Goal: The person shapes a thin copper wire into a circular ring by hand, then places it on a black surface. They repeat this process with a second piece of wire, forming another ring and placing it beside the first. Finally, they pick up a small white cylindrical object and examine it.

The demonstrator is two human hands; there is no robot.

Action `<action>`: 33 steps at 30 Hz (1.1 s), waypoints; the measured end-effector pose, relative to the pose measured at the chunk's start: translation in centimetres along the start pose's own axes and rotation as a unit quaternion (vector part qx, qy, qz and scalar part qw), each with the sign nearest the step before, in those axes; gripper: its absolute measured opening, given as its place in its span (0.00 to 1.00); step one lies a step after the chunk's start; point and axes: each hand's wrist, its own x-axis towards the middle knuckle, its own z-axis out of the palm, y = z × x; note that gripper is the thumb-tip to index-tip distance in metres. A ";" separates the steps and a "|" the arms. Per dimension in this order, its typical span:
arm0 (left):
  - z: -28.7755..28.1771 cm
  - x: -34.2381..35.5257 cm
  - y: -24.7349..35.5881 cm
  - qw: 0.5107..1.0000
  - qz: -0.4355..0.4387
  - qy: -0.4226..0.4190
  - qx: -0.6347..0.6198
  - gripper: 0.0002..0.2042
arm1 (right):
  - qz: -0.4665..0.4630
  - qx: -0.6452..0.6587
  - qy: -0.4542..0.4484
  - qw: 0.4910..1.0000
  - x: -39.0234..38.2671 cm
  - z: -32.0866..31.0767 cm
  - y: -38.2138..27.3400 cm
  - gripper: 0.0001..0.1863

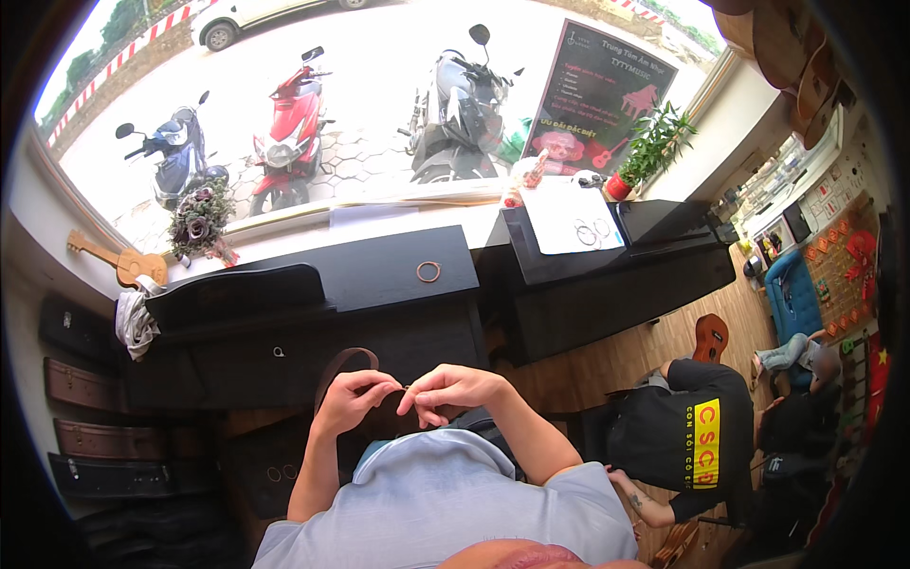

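Note:
My left hand (353,400) and my right hand (453,391) meet in front of my chest, fingertips nearly touching. Both are closed in a pinch around something tiny and thin, too small to make out. A brown curved band (353,355) arches up beside my left hand; whether that hand grips it is unclear. Beyond my hands, a copper-coloured coil of thin wire (428,272) lies on a black piano-like cabinet (398,251). Lower on the same black furniture is a small pale object (278,352). More thin coils (282,471) rest on a dark surface left of my left forearm.
To the right, white paper (559,213) with several coils (592,230) lies on another black cabinet (607,294). A ukulele (118,261) and a flower bouquet (201,218) stand by the window. Instrument cases (90,384) line the left. A person in black (678,436) sits close on my right.

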 end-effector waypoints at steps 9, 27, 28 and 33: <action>2.7 1.5 -2.8 0.985 -0.031 0.150 -0.080 0.11 | -0.277 0.200 0.195 0.919 3.2 2.4 -0.3 0.18; -0.4 -0.4 1.4 0.985 0.019 0.028 0.168 0.07 | 0.157 -0.222 0.074 0.959 1.5 1.1 -2.7 0.19; -0.5 -0.4 0.9 0.990 0.008 0.019 0.138 0.07 | 0.143 -0.168 0.051 0.974 1.5 0.8 -2.3 0.19; 0.1 -0.6 -0.8 0.997 -0.052 0.047 -0.024 0.09 | 0.051 0.005 0.074 0.996 1.8 0.1 -0.1 0.18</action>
